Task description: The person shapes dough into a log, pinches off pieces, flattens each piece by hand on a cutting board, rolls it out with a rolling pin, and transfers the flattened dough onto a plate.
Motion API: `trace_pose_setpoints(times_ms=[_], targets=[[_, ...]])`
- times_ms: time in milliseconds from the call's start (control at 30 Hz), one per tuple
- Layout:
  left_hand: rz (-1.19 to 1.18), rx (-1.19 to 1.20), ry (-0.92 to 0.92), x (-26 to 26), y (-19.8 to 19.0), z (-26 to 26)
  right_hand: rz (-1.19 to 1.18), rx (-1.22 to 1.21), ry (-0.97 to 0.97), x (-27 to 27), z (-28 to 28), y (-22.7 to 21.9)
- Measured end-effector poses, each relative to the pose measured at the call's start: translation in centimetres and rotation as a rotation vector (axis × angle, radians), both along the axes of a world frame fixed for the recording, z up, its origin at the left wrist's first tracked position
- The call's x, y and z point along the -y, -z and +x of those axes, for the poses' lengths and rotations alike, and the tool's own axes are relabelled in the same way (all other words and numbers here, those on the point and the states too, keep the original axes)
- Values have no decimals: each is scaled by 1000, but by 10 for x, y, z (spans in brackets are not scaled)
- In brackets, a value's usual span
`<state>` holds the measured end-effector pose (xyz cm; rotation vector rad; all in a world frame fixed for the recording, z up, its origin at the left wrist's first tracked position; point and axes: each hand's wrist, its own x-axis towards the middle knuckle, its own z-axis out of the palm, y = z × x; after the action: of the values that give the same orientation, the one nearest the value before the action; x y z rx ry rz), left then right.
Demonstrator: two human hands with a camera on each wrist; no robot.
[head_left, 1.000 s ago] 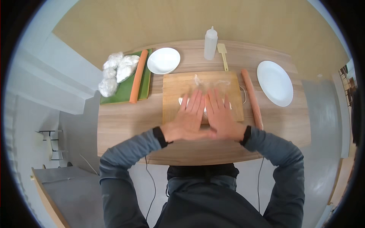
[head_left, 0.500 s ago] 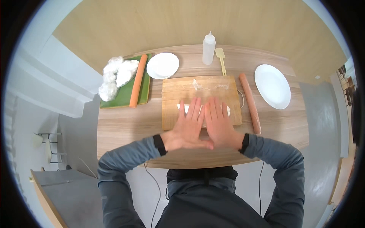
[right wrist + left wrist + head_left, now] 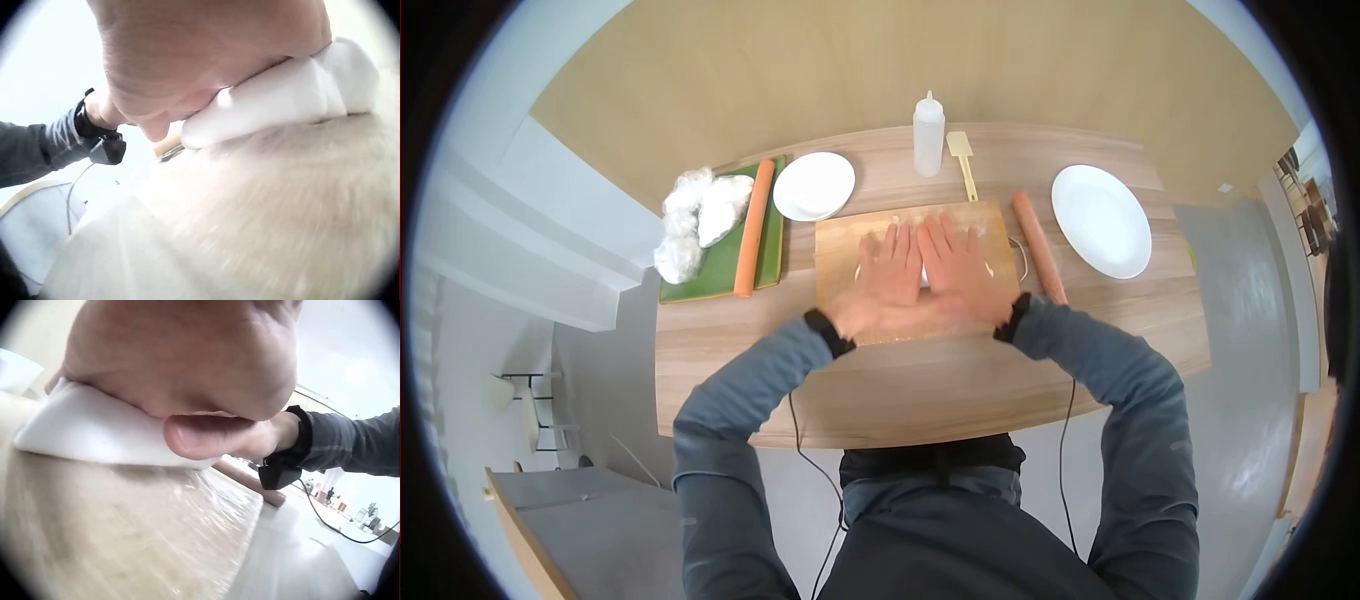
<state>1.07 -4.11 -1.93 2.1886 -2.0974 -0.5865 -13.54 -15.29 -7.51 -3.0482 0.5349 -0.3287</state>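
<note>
A thick white roll of dough [image 3: 94, 428] lies crosswise on the wooden board [image 3: 835, 240], mostly covered by the hands in the head view. Flat on top of it, my left hand [image 3: 887, 280] presses with fingers straight and pointing away from my body. My right hand [image 3: 960, 275] lies beside it, palm down on the same dough [image 3: 269, 103], fingers straight too. Both thumbs point inward and overlap in the head view. Under the left palm, the left wrist view shows the dough against a shiny, film-like board surface.
Left of the board is a green mat [image 3: 720, 270] with plastic-wrapped white lumps [image 3: 680, 255] and an orange rod [image 3: 754, 230]. A white bowl [image 3: 814, 186], squeeze bottle [image 3: 928, 138] and cream spatula [image 3: 962, 160] stand behind. To the right lie a reddish-brown rod [image 3: 1038, 245] and white plate [image 3: 1102, 220].
Both hands have slid together from the near part of the board to farther up it, staying flat over the dough. The head view has shifted slightly.
</note>
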Motion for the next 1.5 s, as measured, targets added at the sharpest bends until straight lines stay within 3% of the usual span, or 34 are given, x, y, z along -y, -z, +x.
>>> trace_pose_setpoints(times_ms=[33, 133, 200, 267, 367, 433, 500, 567, 633, 700, 800, 867, 933, 1000, 1100, 1167, 1233, 1300, 1333, 1400, 1433, 1500], targets=[[-76, 69, 38, -17, 19, -5, 0, -2, 3, -12, -15, -6], [-124, 66, 134, -74, 11, -23, 139, 6, -136, -56, -63, -39], [-135, 47, 182, -86, 10, -26, 315, -62, -193, -68, -78, -43], [-125, 26, 195, -89, 11, -26, 296, -70, -181, -62, -75, -40], [-221, 0, 78, -50, 18, -12, 231, -41, -116, -33, -48, -22], [-150, 42, 28, -15, 12, 4, 169, 6, -62, -6, -23, -20], [60, -173, -77, 12, 7, 15, 338, -31, 96, 10, -7, -26], [16, -128, -38, 5, 6, 10, 298, -55, 104, 13, -13, -21], [-19, -84, -8, -21, 8, 1, 225, 30, -52, -7, -33, -15], [-153, 87, 131, -61, 10, -15, 239, -34, -107, -37, -63, -33], [-116, 25, 213, -89, 8, -18, 283, -84, -205, -43, -83, -43], [-110, -27, 191, -78, 8, -11, 319, -70, -244, -40, -81, -39], [-122, -65, 177, -57, 7, 5, 431, 11, -164, -18, -62, -30], [-162, -433, -19, -38, 7, 19, 415, 43, -104, -8, -47, -25], [-224, -234, -48, -38, 5, 29, 387, 21, -57, -3, -36, -44], [-286, -288, -53, -49, 6, 33, 373, -26, -78, -2, -35, -52], [-354, -341, -70, -55, 9, 36, 480, 160, -91, -2, -35, -56], [-476, -943, -372, -60, 18, 38, 621, 261, -67, -5, -38, -62], [-479, -941, -379, -56, 16, 38, 764, 355, -34, -7, -38, -64], [-565, -1727, -532, -42, 9, 33, 766, 388, -52, -12, -35, -61], [-576, -1730, -540, -35, 6, 28, 762, 429, -65, -14, -34, -60], [-498, -2013, -427, -21, -3, 20, 859, 381, -57, -22, -31, -64]])
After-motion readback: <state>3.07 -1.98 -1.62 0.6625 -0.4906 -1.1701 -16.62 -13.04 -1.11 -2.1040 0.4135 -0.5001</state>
